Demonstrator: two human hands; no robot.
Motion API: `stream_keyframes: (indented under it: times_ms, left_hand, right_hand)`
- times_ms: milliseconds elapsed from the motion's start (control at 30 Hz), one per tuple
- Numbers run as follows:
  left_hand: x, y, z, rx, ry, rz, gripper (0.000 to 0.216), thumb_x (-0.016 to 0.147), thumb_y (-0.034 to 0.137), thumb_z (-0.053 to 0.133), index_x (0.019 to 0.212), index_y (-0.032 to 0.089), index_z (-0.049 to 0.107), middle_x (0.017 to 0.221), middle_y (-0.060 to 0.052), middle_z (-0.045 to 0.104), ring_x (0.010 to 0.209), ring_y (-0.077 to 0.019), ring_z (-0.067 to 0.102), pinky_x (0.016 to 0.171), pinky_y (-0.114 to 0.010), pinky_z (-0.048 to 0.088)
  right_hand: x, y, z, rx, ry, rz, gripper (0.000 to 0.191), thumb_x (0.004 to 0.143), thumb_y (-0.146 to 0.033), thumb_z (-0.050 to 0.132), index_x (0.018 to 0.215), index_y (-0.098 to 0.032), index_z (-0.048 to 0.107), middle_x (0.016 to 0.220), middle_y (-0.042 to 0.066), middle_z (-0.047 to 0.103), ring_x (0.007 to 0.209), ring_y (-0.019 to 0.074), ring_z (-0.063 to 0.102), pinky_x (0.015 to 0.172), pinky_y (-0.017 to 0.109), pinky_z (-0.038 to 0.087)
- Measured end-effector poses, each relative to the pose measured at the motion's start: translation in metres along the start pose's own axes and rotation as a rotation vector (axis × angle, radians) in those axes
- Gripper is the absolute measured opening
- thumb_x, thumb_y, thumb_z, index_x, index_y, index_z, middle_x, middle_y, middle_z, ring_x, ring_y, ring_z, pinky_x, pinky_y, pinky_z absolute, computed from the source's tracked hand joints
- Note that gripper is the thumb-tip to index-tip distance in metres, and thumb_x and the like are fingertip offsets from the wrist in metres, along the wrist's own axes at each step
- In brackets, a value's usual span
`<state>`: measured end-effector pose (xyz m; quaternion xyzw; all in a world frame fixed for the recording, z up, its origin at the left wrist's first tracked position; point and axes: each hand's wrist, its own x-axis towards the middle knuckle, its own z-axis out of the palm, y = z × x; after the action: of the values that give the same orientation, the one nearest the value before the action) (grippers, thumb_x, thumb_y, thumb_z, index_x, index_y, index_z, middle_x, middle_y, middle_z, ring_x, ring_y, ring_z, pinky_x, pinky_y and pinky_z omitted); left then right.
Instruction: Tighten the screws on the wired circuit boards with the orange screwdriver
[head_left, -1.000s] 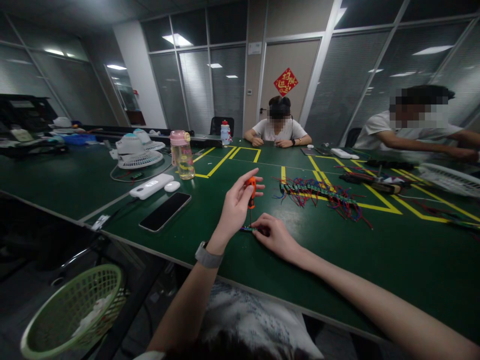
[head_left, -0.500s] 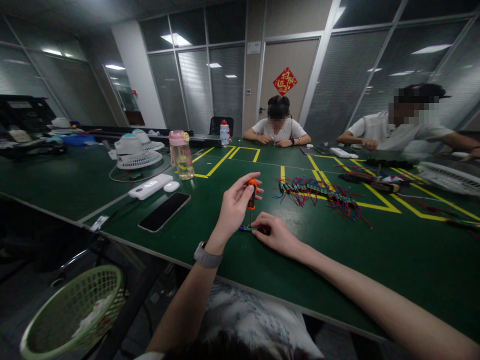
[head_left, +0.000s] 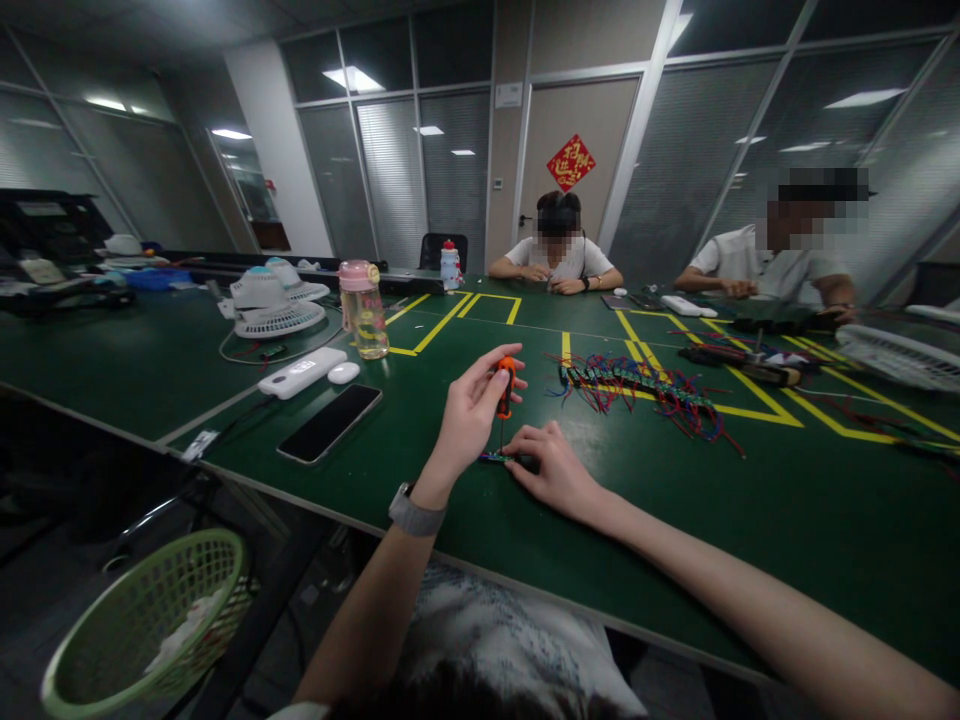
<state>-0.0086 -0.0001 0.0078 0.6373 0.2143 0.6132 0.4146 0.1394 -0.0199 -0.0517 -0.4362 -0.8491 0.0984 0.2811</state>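
My left hand (head_left: 469, 408) is closed around the orange and black handle of a screwdriver (head_left: 505, 388), which stands upright with its thin shaft pointing down. The shaft's tip meets a small green circuit board (head_left: 495, 457) lying flat on the table. My right hand (head_left: 551, 464) rests on the tabletop and pinches the board's right end between thumb and fingers. That end is partly hidden by the fingers. Right of my hands lies a row of similar small boards (head_left: 637, 382) with red and blue wires.
A phone (head_left: 330, 424), a white power bank (head_left: 302, 372) and a pink-lidded bottle (head_left: 363, 315) stand or lie at the left. White fans (head_left: 274, 305) are farther back. Two people sit across the green table (head_left: 720, 500). A green basket (head_left: 217, 550) is below the edge.
My hands and the screwdriver stay almost in place. The person at the right has drawn an outstretched arm inward, toward the dark items on the table.
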Motion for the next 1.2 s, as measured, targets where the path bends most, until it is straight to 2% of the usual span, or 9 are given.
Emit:
stream_keyframes:
  times_ms: [267,500,667,733,833,900,967,1100,1200]
  left_hand:
    - [0.000,0.001,0.000,0.011,-0.002,0.000,0.029,0.090,0.025,0.051,0.117,0.019,0.060,0.104,-0.007,0.065,0.081,-0.0123,0.064,0.069,-0.023,0.054]
    - [0.000,0.000,-0.001,0.003,-0.004,-0.003,0.030,0.090,0.026,0.052,0.117,0.019,0.060,0.104,-0.007,0.065,0.081,-0.0128,0.064,0.069,-0.023,0.054]
    - [-0.001,-0.004,-0.002,-0.054,-0.036,-0.002,0.033,0.093,0.028,0.045,0.122,0.021,0.058,0.122,-0.009,0.059,0.093,-0.0164,0.063,0.074,-0.026,0.055]
    - [-0.001,-0.005,-0.002,-0.037,-0.041,0.009,0.033,0.093,0.028,0.045,0.123,0.021,0.057,0.119,-0.009,0.061,0.092,-0.0160,0.063,0.074,-0.027,0.054]
    - [-0.002,-0.004,-0.002,0.091,0.011,0.051,0.028,0.088,0.027,0.056,0.114,0.021,0.062,0.104,-0.006,0.062,0.086,-0.0139,0.061,0.072,-0.024,0.053]
    - [-0.002,-0.002,-0.002,0.196,0.065,0.102,0.023,0.083,0.025,0.062,0.106,0.021,0.066,0.101,-0.005,0.058,0.088,-0.0136,0.059,0.074,-0.023,0.051]
    - [-0.002,-0.001,-0.002,0.251,0.091,0.128,0.020,0.085,0.024,0.060,0.103,0.022,0.067,0.104,-0.005,0.055,0.092,-0.0136,0.057,0.077,-0.023,0.050]
    - [-0.002,-0.001,-0.002,0.119,0.018,0.086,0.028,0.092,0.026,0.047,0.115,0.021,0.062,0.115,-0.007,0.056,0.095,-0.0149,0.060,0.080,-0.026,0.053]
    - [-0.002,-0.002,-0.002,0.130,0.038,0.087,0.026,0.088,0.026,0.055,0.113,0.021,0.062,0.106,-0.006,0.058,0.089,-0.0139,0.061,0.076,-0.024,0.053]
  right_hand:
    - [0.001,0.001,0.000,-0.017,0.025,-0.033,0.013,0.080,-0.014,0.061,0.090,-0.017,0.070,0.087,0.005,0.069,0.076,0.0169,0.057,0.077,0.035,0.034]
    - [0.002,0.008,0.004,0.122,0.032,-0.031,0.012,0.078,-0.011,0.061,0.085,-0.017,0.068,0.090,0.006,0.068,0.087,0.0202,0.061,0.082,0.035,0.044]
    - [0.004,0.013,0.005,0.269,0.030,-0.034,0.012,0.078,-0.010,0.060,0.084,-0.017,0.068,0.087,0.006,0.067,0.082,0.0177,0.063,0.077,0.031,0.050]
    - [0.005,0.013,0.005,0.296,0.024,-0.024,0.012,0.078,-0.011,0.060,0.083,-0.016,0.069,0.087,0.006,0.067,0.081,0.0175,0.063,0.076,0.031,0.050]
    - [0.005,0.014,0.006,0.308,0.025,-0.022,0.012,0.077,-0.011,0.061,0.084,-0.015,0.069,0.087,0.007,0.067,0.081,0.0177,0.063,0.076,0.031,0.050]
    - [0.005,0.015,0.007,0.307,0.029,-0.025,0.012,0.077,-0.010,0.061,0.084,-0.015,0.069,0.086,0.007,0.066,0.079,0.0171,0.063,0.074,0.030,0.050]
    - [0.004,0.015,0.007,0.295,0.036,-0.027,0.012,0.077,-0.010,0.061,0.085,-0.015,0.069,0.086,0.006,0.066,0.076,0.0166,0.062,0.071,0.029,0.050]
    - [0.004,0.016,0.009,0.259,0.046,-0.034,0.012,0.077,-0.010,0.062,0.085,-0.015,0.069,0.086,0.006,0.067,0.078,0.0172,0.061,0.073,0.030,0.049]
    - [0.003,0.017,0.009,0.265,0.039,-0.032,0.012,0.078,-0.010,0.061,0.085,-0.015,0.069,0.085,0.006,0.066,0.077,0.0167,0.061,0.071,0.029,0.049]
